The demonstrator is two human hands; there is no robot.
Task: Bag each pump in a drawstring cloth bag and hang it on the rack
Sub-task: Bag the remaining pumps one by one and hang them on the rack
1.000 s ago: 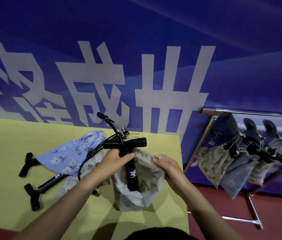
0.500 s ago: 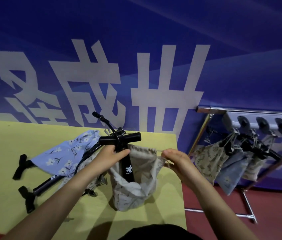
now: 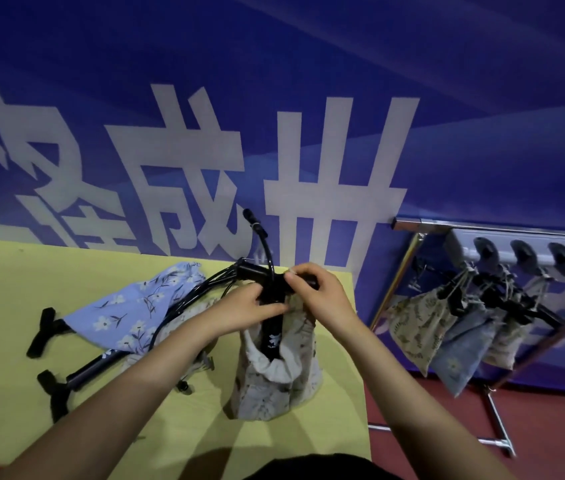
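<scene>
At the centre of the frame we see the black pump (image 3: 271, 336) standing upright in a beige printed drawstring bag (image 3: 276, 382) on the yellow table (image 3: 4, 299). Our left hand (image 3: 244, 310) curls round the pump's shaft just below the T-handle; our right hand (image 3: 319, 292) pinches the bag's gathered mouth by the handle. At right, filled bags (image 3: 419, 327) hang on the rack (image 3: 409, 224).

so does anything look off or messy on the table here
Nothing is damaged or spilled. The only untidy spot is behind the left hand: two loose pumps lie on the yellow table under a floral blue bag, hoses tangled. The beige bag being closed stands upright.
</scene>
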